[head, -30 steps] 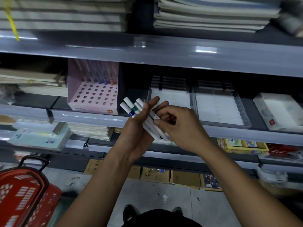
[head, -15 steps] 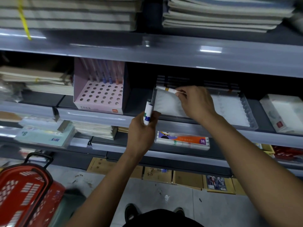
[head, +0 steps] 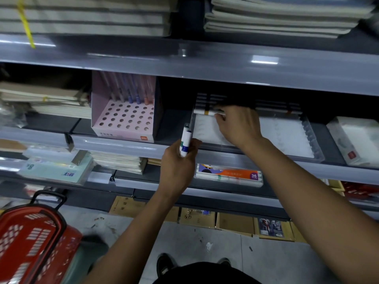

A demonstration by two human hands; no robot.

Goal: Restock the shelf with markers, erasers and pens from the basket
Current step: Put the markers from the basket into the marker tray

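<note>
Head view: right hand [head: 239, 125] pinches a marker [head: 207, 112] at the clear tray's [head: 307, 128] back-left corner. Left hand [head: 177, 165] grips more markers [head: 185, 141] before the tray — the pink holder [head: 123, 117] left of it, red basket [head: 30, 242] far below-left.

A perforated pen stand [head: 125, 119] sits left of a clear tray [head: 311, 140] at mid-frame; notebooks [head: 283, 15] are stacked above, a basket [head: 30, 242] at lower left.

Dim, overhead glare, blurred warped edges
</note>
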